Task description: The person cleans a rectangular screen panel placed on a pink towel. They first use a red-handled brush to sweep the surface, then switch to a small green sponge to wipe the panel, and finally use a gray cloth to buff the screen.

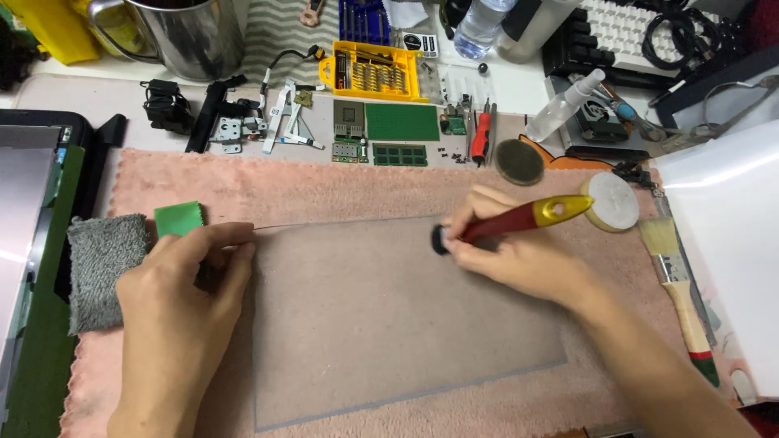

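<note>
**Tool on clear sheet**

Right hand (519,258) pinches a red-and-yellow tool (523,217); long axis runs left-right, black tip down-left on the clear sheet (389,324). Left hand (182,300), fingers pressed together, holds the sheet's upper-left corner. Sheet lies on the pink towel (324,182).
</note>
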